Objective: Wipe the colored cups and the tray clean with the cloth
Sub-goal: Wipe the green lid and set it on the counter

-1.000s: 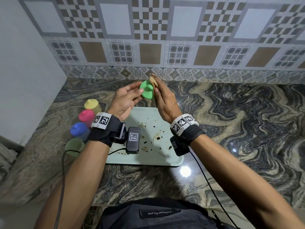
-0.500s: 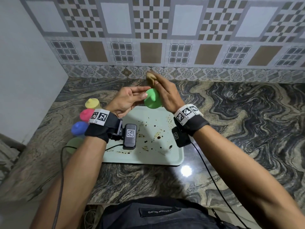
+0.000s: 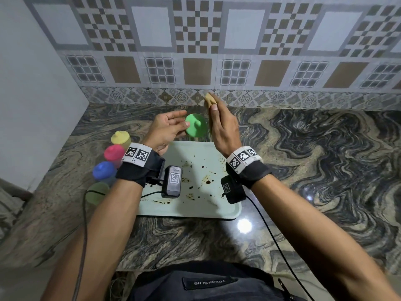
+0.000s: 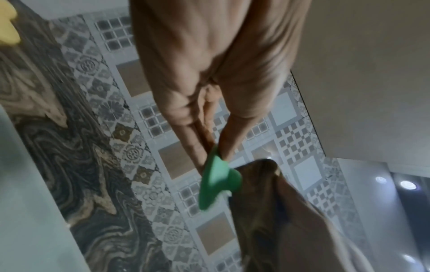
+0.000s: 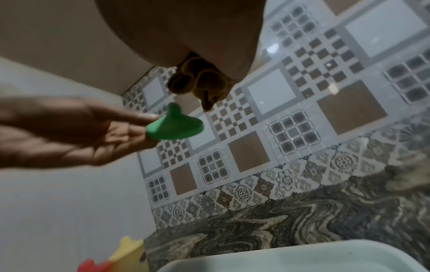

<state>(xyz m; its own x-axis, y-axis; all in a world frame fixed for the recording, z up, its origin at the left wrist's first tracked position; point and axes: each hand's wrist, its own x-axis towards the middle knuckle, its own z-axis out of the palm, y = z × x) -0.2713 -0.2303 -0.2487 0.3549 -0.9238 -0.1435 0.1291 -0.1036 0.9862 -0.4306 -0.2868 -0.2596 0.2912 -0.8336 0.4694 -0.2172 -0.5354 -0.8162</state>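
Note:
A green spouted lid [image 3: 196, 124] is held in the air above the far edge of the pale green tray [image 3: 227, 210]. My left hand [image 3: 184, 122] pinches its rim between thumb and fingertips, as the left wrist view shows on the lid [image 4: 216, 180]. My right hand [image 3: 219, 124] stands just right of the lid and grips a bunched tan cloth [image 3: 209, 99]. In the right wrist view the cloth [image 5: 200, 81] hangs slightly above the lid [image 5: 177, 127], apart from it. Dark brown stains spot the tray's floor.
Left of the tray stand a yellow cup [image 3: 120, 137], a pink cup [image 3: 114, 152] and a blue cup [image 3: 103, 170], each lidded, and a pale green cup [image 3: 97, 191] nearest me. The tiled wall runs behind the marble counter [image 3: 303, 159]. A white wall closes the left side.
The right hand with the cloth has come off the green lid and now stands beside it. Both hands shifted slightly away from me; the left hand still holds the lid.

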